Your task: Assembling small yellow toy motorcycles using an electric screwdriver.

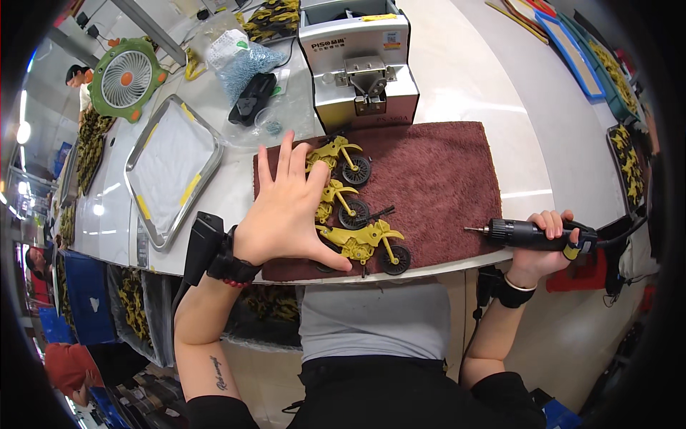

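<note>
Three yellow toy motorcycles with black wheels lie in a column on a brown cloth (pixel 443 186): a far one (pixel 334 150), a middle one (pixel 334 191) and a near one (pixel 361 244). My left hand (pixel 282 211) spreads over their left side, fingers stretched apart, thumb by the near toy and fingertips by the far one. It partly hides all three, and whether it presses on them I cannot tell. At the cloth's right edge, my right hand (pixel 536 263) is wrapped round a black electric screwdriver (pixel 518 233), its bit pointing left.
Behind the cloth stands a silver-and-black box-shaped machine (pixel 361 64). To the left are a metal tray (pixel 219 146) with white lining, a green fan (pixel 128 80), a bag of small blue pieces (pixel 246 68) and a black device (pixel 254 99). Yellow parts (pixel 626 164) fill a tray at far right.
</note>
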Action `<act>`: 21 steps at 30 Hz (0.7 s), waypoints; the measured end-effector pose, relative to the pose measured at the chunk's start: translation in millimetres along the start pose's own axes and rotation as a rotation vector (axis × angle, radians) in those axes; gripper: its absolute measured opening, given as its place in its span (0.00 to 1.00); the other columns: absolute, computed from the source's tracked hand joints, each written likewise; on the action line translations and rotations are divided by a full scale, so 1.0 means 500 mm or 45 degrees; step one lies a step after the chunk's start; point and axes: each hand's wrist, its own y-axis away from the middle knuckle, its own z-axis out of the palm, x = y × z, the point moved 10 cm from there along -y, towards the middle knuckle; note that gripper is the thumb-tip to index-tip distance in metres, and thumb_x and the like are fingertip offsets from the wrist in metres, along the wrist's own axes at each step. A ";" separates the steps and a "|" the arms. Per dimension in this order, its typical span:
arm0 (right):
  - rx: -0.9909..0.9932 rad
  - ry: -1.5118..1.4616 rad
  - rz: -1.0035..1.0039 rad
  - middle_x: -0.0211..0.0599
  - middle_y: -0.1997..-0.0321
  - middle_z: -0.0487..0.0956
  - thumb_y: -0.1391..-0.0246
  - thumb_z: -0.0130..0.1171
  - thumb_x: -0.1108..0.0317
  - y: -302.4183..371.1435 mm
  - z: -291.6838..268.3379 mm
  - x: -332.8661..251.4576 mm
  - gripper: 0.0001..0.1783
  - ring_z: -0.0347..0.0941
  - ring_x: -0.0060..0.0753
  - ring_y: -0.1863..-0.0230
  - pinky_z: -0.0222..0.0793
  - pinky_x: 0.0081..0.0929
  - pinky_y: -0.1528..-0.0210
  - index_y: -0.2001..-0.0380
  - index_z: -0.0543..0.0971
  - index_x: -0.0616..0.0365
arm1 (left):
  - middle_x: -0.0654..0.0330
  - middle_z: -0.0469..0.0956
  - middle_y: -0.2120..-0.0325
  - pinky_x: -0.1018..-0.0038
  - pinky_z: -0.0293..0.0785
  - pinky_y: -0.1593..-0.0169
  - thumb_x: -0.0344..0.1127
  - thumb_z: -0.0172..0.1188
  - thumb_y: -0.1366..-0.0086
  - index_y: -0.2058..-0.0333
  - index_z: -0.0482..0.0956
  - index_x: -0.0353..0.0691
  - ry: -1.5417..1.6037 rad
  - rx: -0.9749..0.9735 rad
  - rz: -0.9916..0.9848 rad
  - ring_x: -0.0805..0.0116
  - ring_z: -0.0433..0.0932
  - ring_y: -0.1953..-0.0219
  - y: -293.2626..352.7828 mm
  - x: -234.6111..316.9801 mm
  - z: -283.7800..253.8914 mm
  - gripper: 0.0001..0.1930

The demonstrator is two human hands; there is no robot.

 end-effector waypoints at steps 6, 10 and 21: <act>-0.042 -0.016 0.028 0.26 0.79 0.62 0.48 0.51 0.62 -0.009 -0.004 0.012 0.15 0.58 0.19 0.76 0.57 0.20 0.66 0.61 0.70 0.62 | 0.35 0.56 0.51 0.51 0.58 0.49 0.57 0.71 0.76 0.54 0.62 0.31 0.324 0.054 -0.034 0.39 0.55 0.46 0.025 -0.022 -0.002 0.50; -0.019 0.013 0.046 0.27 0.79 0.61 0.49 0.51 0.65 -0.012 -0.049 -0.019 0.15 0.58 0.20 0.75 0.56 0.20 0.64 0.63 0.69 0.66 | 0.37 0.57 0.52 0.53 0.58 0.52 0.52 0.69 0.74 0.53 0.65 0.37 0.307 0.289 -0.098 0.41 0.57 0.50 0.066 -0.023 -0.002 0.45; 0.108 0.160 -0.034 0.30 0.83 0.72 0.59 0.52 0.58 -0.016 -0.058 -0.031 0.11 0.70 0.31 0.78 0.67 0.33 0.70 0.75 0.73 0.52 | 0.47 0.70 0.60 0.67 0.68 0.53 0.37 0.66 0.66 0.67 0.77 0.35 0.643 0.689 -0.474 0.50 0.71 0.59 0.289 -0.089 -0.030 0.23</act>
